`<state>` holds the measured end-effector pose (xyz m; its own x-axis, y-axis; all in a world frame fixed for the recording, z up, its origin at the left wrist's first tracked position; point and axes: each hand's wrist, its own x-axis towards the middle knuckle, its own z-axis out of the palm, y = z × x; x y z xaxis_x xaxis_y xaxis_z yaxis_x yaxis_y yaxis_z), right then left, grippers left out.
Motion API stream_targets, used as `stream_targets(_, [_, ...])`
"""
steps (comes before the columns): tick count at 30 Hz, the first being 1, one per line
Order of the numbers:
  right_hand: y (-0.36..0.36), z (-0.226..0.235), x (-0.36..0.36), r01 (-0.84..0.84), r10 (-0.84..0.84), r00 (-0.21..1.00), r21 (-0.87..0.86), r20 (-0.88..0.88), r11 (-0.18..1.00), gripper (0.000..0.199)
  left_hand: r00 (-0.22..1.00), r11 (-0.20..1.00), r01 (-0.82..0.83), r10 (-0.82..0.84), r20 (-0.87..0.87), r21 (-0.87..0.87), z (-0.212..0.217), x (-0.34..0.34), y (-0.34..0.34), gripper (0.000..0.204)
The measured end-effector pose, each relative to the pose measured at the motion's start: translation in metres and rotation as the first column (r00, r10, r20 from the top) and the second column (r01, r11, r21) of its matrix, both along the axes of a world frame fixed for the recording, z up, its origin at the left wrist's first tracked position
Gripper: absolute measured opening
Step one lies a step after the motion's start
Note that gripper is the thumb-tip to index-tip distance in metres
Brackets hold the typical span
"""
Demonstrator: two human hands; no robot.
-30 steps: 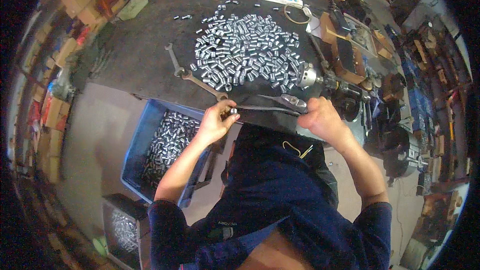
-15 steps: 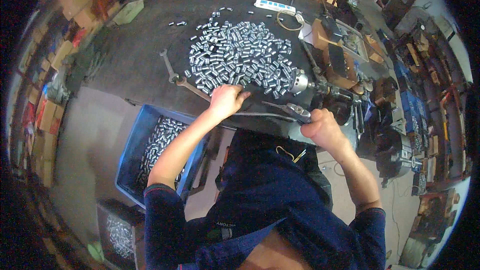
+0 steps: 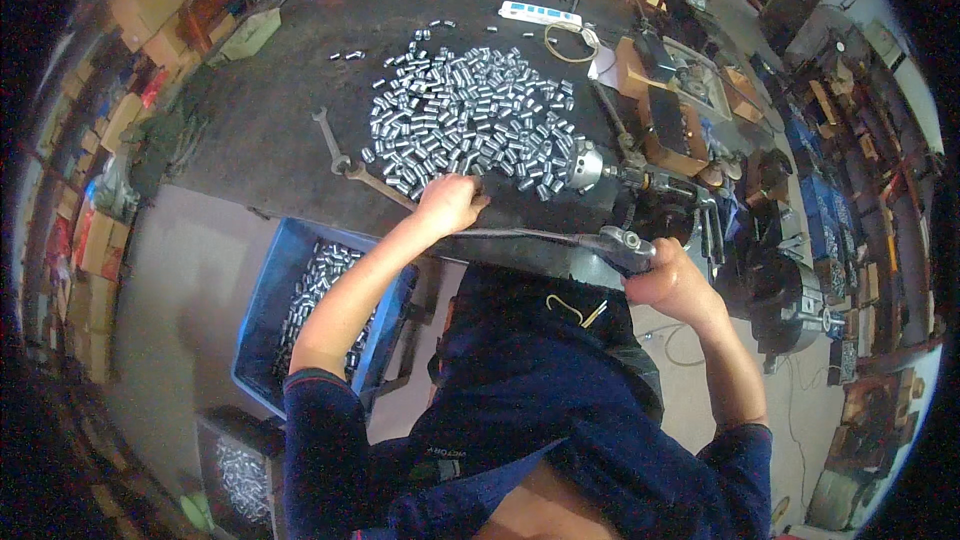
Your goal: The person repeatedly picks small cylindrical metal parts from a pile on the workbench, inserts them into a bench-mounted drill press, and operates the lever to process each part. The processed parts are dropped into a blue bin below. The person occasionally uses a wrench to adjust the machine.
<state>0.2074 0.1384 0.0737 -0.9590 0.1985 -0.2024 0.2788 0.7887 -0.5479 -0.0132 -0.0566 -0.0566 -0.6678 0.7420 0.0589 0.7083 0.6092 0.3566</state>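
Note:
My left hand (image 3: 449, 206) is at the near edge of a spread of short, shiny metal cylinders (image 3: 470, 105) on the dark table. Its fingers are curled together, and anything they hold is hidden. On the right, my right hand (image 3: 673, 277) is wrapped round a grey gun-shaped tool (image 3: 625, 245) with a round metal part on its body. The tool's slim front end points left toward my left hand, along the table's near edge. A double-ended wrench (image 3: 335, 148) and a second, brownish wrench (image 3: 380, 185) lie left of the cylinders.
A blue bin (image 3: 258, 310) of similar cylinders stands below the table at left, with a dark bin (image 3: 215, 430) nearer me. Right of the pile sits a metal chuck (image 3: 585, 165) on a machine. A white power strip (image 3: 540, 13) lies at the back. Crowded shelves (image 3: 850, 190) line the right.
My right hand and the tool have moved right and slightly nearer to me. The tool's tip no longer points up at the pile. My left hand has barely shifted.

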Motion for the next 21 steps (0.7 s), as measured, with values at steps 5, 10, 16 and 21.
stream_targets(5, [-0.005, 0.006, -0.001, -0.068, 0.068, 0.998, -0.414, -0.015, 0.908, 0.030, 0.994, 0.999, -0.037, 0.036, -0.101, -0.013, 0.018, 0.008, -0.007, 0.039])
stream_targets(10, [-0.039, -0.014, -0.023, -0.207, 0.159, 0.978, -0.532, -0.135, 0.821, 0.050, 0.810, 0.743, -0.186, -0.254, 0.528, 0.643, 0.040, 0.085, -0.041, 0.036])
stream_targets(16, [-0.099, -0.085, -0.066, -0.531, 0.051, 0.827, -0.748, -0.560, 0.398, 0.076, 0.744, 0.228, -0.480, -0.406, 0.531, 0.847, 0.029, 0.107, -0.013, 0.044])
stream_targets(21, [-0.071, -0.065, -0.037, -0.545, 0.286, 0.801, -0.444, -0.526, 0.711, 0.080, 0.690, 0.137, -0.600, -0.410, 0.596, 0.788, 0.048, 0.086, -0.024, 0.023])
